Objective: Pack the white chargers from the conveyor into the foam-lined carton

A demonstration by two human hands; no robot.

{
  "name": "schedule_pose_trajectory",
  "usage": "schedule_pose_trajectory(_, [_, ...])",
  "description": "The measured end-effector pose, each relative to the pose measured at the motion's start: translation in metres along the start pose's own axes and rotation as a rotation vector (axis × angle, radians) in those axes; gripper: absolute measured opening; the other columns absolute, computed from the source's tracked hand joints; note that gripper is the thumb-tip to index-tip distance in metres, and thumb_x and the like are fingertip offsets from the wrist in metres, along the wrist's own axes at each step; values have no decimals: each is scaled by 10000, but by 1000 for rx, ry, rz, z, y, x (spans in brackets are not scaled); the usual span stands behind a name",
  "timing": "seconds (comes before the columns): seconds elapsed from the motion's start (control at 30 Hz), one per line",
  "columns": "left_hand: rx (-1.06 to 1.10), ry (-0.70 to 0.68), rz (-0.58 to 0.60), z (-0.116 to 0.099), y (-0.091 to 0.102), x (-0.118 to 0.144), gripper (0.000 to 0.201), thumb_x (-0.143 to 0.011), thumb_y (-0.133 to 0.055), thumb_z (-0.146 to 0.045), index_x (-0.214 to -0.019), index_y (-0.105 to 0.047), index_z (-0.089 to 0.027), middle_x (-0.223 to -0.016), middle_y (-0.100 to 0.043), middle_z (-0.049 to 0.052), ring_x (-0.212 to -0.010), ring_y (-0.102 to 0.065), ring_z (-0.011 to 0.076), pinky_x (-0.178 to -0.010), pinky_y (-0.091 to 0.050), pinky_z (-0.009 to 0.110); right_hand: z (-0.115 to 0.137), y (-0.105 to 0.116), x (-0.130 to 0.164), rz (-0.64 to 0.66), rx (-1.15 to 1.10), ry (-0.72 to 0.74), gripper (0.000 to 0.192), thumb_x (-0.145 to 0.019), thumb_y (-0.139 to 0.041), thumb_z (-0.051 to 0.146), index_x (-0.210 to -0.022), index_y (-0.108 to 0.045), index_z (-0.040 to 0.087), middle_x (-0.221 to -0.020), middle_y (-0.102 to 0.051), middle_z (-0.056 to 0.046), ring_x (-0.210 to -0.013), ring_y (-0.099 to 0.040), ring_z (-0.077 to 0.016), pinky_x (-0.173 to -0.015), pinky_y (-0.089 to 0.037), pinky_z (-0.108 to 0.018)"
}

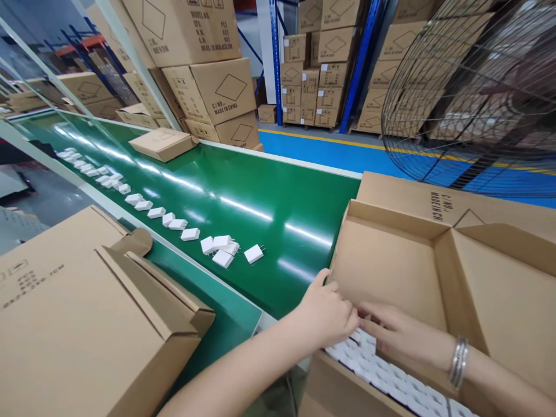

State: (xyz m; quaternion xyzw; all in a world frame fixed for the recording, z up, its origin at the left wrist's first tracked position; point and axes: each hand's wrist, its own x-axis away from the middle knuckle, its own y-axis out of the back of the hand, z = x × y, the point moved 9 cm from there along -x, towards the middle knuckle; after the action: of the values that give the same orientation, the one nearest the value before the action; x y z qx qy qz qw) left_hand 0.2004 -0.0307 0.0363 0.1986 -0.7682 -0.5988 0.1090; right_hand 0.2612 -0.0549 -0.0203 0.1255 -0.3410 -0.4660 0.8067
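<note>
Brown corrugated cardboard fills the near right of the scene, where an open shipping carton with its flaps folded out stands at the right end of the glossy green table. Along the carton's near wall lies a tight row of small white plastic plug adapters, packed side by side. The left hand reaches in over the carton's left wall, palm down, its fingers curled onto the left end of that row; whether its grip is closed on one adapter or only pressing on them cannot be told. The right hand, with silver bangles at the wrist, lies flat on the same row just beside the left hand, fingers stretched out and nearly meeting its fingertips, pressing rather than holding. On the table, left of the carton and well apart from it, a loose line of more white adapters runs away toward the far left. A closed flat cardboard box lies on the table's far side. A half-folded cardboard box sits near left. Stacked cartons stand beyond the table, and a large black wire fan guard rises at far right above the blue floor.
</note>
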Motion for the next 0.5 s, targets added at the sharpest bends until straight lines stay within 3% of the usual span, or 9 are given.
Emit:
schedule_pose_trajectory(0.1, [32,4,-63,0,-3,5,345,-852,-350,-218,-739,-669,-149,-645,-661,88,-906,-546,234,-1045,-116,493,-8,-5,1,-17,-244,-13,440,-889,-256,517,-757,-538,207,-804,-576,-26,-661,-588,-137,-590,-507,-252])
schedule_pose_trajectory(0.17, [80,20,-95,1,-3,9,311,-851,-373,-244,-813,-664,-141,-698,-672,93,-1024,-513,248,-1058,-86,504,-8,-4,3,-40,-291,3,472,-886,-242,534,-720,-541,209,-762,-566,-25,-693,-589,-147,-602,-525,-254])
schedule_pose_trajectory(0.27, [162,-26,-163,5,10,16,296,-867,-368,-285,-977,-610,-157,-976,-659,80,-1120,-467,207,-1080,-111,456,1,13,6,-135,-96,69,499,-883,-232,537,-727,-587,223,-729,-604,-44,-707,-598,-182,-666,-532,-310])
schedule_pose_trajectory(0.33, [164,25,-211,22,26,24,290,-869,-353,-258,-1048,-566,-177,-1097,-611,60,-1099,-483,175,-1053,-233,379,11,35,5,-248,98,107,481,-882,-258,522,-784,-627,230,-796,-639,-70,-785,-601,-218,-745,-512,-373])
schedule_pose_trajectory(0.43, [4,434,-235,84,45,52,323,-833,-329,-126,-1076,-537,-170,-1046,-607,79,-1002,-531,199,-907,-389,343,41,56,-15,-348,312,177,388,-887,-323,461,-937,-623,221,-954,-633,-85,-917,-563,-242,-834,-459,-433])
schedule_pose_trajectory(0.5, [-145,761,-214,129,51,81,368,-819,-282,-62,-1077,-532,-142,-1033,-592,116,-982,-532,240,-868,-402,375,71,51,-43,-335,422,274,325,-891,-362,381,-1043,-579,192,-1027,-609,-94,-964,-535,-235,-856,-440,-423])
